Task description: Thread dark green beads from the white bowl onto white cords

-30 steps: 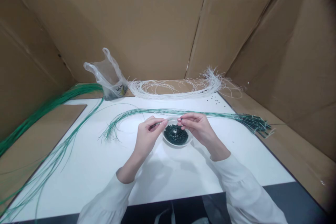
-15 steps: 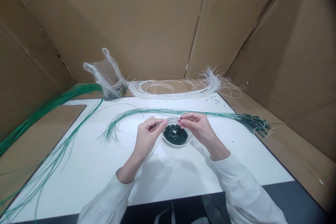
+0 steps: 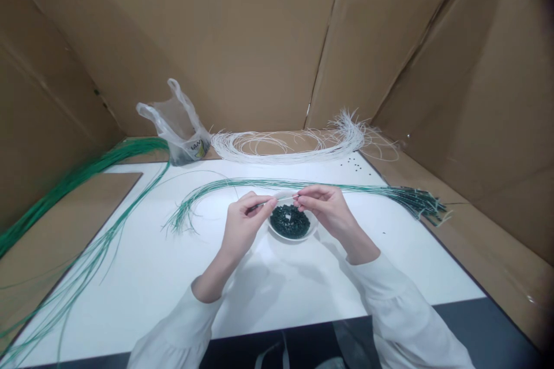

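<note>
My left hand (image 3: 247, 220) is closed, with thumb and forefinger pinched on a thin pale strand (image 3: 285, 198). The strand runs level across the short gap to my right hand (image 3: 325, 210). There my fingertips pinch its other end; a tiny dark spot shows at them, too small to name. Just below the strand stands a white bowl (image 3: 298, 240) heaped with small dark green, shiny beads (image 3: 291, 226). A small white patch lies on top of the heap. Both hands hover at the bowl's rim, one on either side.
Behind my hands lies a bundle of green strands (image 3: 242, 183), with dark beaded ends (image 3: 418, 203) at right. Farther back are a white strand coil (image 3: 281, 157) and a plastic bag (image 3: 184, 135). More green strands (image 3: 97, 242) spread left. Cardboard walls (image 3: 268, 52) surround the white table (image 3: 173, 277).
Almost nothing differs. My right hand has shifted very slightly to the right; the left hand and the strand look the same.
</note>
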`<state>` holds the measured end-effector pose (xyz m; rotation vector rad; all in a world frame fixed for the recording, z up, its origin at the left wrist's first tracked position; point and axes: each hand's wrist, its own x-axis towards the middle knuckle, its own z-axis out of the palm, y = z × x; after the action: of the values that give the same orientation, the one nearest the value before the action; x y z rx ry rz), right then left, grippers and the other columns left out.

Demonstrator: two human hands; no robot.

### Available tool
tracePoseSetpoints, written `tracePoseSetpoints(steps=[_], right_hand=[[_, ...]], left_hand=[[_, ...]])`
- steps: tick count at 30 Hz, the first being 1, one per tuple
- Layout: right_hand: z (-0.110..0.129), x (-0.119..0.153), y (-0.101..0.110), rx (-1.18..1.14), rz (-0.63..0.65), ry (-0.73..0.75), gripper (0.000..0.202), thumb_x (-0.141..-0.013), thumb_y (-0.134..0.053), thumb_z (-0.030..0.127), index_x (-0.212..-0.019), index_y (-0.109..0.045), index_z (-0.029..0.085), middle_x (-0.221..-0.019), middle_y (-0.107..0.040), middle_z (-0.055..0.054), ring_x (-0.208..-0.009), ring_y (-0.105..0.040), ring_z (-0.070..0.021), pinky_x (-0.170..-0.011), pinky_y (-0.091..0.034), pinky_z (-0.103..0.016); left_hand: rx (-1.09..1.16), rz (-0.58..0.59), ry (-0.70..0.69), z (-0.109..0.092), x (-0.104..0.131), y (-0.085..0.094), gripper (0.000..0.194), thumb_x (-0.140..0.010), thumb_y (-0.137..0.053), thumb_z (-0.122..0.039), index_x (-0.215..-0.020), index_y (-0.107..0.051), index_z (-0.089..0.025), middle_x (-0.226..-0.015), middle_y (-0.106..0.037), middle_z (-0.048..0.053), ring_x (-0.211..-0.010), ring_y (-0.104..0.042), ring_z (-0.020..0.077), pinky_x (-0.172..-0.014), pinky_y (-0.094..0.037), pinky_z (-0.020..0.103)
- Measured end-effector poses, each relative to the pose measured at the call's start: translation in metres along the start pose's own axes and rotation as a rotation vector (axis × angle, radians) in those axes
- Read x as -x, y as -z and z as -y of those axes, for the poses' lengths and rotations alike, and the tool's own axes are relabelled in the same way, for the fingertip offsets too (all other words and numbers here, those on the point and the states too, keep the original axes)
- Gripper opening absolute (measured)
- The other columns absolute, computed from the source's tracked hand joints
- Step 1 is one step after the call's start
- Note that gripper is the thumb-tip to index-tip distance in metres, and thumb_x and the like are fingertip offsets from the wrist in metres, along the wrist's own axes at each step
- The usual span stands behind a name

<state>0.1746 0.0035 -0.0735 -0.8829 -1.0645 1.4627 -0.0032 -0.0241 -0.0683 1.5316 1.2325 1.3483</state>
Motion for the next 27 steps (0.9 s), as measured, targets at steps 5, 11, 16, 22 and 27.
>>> tracePoseSetpoints(steps=[5, 11, 16, 22, 27], right_hand=[[-0.0006, -0.0003, -0.0001, 0.018, -0.002, 0.011, 0.015, -0.051, -0.076, 0.020, -0.064, -0.068, 0.017, -0.061, -0.068, -0.003, -0.057, -0.063, -0.0130, -0.056, -0.053, -0.024], [-0.0019, -0.0007, 0.0016, 0.043, -0.001, 0.026, 0.013, -0.053, -0.075, 0.020, -0.065, -0.070, 0.017, -0.061, -0.068, -0.002, -0.056, -0.062, -0.0122, -0.056, -0.052, -0.023], [-0.0058, -0.0019, 0.0066, 0.118, 0.013, 0.053, 0.014, -0.056, -0.074, 0.020, -0.069, -0.071, 0.017, -0.064, -0.069, -0.004, -0.057, -0.062, -0.0134, -0.058, -0.051, -0.025], [-0.0060, -0.0018, 0.0070, 0.208, 0.012, 0.100, 0.013, -0.057, -0.074, 0.021, -0.068, -0.071, 0.018, -0.067, -0.069, -0.003, -0.056, -0.061, -0.0128, -0.055, -0.050, -0.024], [-0.0050, -0.0018, 0.0055, 0.206, -0.005, 0.099, 0.023, -0.053, -0.075, 0.022, -0.075, -0.070, 0.018, -0.068, -0.069, -0.003, -0.057, -0.062, -0.0135, -0.054, -0.051, -0.025]], left_hand=[[-0.018, -0.001, 0.006, -0.0013, -0.0005, -0.0001, 0.019, -0.069, -0.062, -0.033, -0.074, -0.071, -0.016, -0.060, -0.051, 0.001, -0.055, -0.040, 0.0097, -0.049, -0.031, 0.022], [-0.038, -0.005, -0.005, 0.0004, -0.0010, 0.0000, 0.019, -0.069, -0.062, -0.033, -0.074, -0.071, -0.016, -0.059, -0.051, 0.000, -0.055, -0.039, 0.0095, -0.051, -0.032, 0.022], [-0.078, -0.014, -0.019, 0.0024, -0.0007, 0.0002, 0.020, -0.071, -0.060, -0.033, -0.076, -0.070, -0.016, -0.060, -0.052, 0.000, -0.055, -0.041, 0.0098, -0.052, -0.032, 0.022], [-0.121, -0.051, -0.063, 0.0035, 0.0000, -0.0008, 0.019, -0.071, -0.061, -0.031, -0.075, -0.070, -0.015, -0.055, -0.044, -0.002, -0.053, -0.040, 0.0088, -0.051, -0.031, 0.021], [-0.133, -0.062, -0.090, 0.0044, 0.0003, -0.0017, 0.019, -0.072, -0.060, -0.030, -0.076, -0.069, -0.015, -0.057, -0.045, -0.002, -0.053, -0.040, 0.0084, -0.051, -0.032, 0.021]])
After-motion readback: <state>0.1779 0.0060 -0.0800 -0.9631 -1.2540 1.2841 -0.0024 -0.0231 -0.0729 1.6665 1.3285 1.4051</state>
